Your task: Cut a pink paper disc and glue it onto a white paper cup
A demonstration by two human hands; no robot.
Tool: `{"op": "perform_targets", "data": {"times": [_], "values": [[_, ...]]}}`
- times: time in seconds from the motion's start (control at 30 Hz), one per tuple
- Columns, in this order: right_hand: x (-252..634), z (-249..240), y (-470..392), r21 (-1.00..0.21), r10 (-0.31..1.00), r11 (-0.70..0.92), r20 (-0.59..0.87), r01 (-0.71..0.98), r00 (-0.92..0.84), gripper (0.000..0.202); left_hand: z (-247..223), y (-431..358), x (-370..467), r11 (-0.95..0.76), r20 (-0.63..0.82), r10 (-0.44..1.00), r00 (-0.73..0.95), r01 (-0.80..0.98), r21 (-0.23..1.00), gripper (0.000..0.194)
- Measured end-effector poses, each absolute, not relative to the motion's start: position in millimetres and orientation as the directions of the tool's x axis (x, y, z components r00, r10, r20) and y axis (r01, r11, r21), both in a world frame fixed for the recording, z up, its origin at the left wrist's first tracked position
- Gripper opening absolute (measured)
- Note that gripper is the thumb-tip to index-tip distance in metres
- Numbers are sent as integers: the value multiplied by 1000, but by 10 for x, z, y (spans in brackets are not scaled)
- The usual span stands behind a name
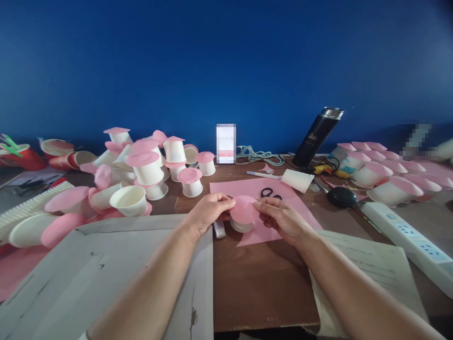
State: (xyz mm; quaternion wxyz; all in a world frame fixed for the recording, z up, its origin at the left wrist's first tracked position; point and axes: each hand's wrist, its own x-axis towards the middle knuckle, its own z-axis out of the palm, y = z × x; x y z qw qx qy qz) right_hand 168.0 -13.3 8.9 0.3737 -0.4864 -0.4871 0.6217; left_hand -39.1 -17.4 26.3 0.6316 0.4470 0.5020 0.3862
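Between my two hands is a round pink paper disc [244,209], above a white paper cup [242,225] of which only the lower part shows. My left hand [211,211] pinches the disc's left edge between thumb and fingers. On its right edge, my right hand [277,216] pinches it the same way. Whether the disc touches the cup I cannot tell. A small white tube [219,230] lies by my left fingers. Beneath and behind the hands is a pink paper sheet [300,203], with the black handles of scissors [271,193] on it.
Many white cups with pink discs [143,165] are piled at the left; more [396,182] stand at the right. A white cup [297,180] lies on its side near a black flask [316,137]. A power strip [406,236] and cardboard [141,274] flank the brown table [262,288].
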Motion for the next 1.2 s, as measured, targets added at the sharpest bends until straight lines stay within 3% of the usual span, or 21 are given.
{"op": "perform_targets", "data": {"times": [0.7, 1.2], "values": [[1666, 136, -177, -959, 915, -281, -257, -35, -312, 31, 334, -204, -393, 343, -324, 920, 221, -52, 938, 31], [1672, 158, -177, -960, 908, -273, -237, -59, -344, 33, 360, -225, -460, 288, -298, 915, 271, 79, 954, 40]]}}
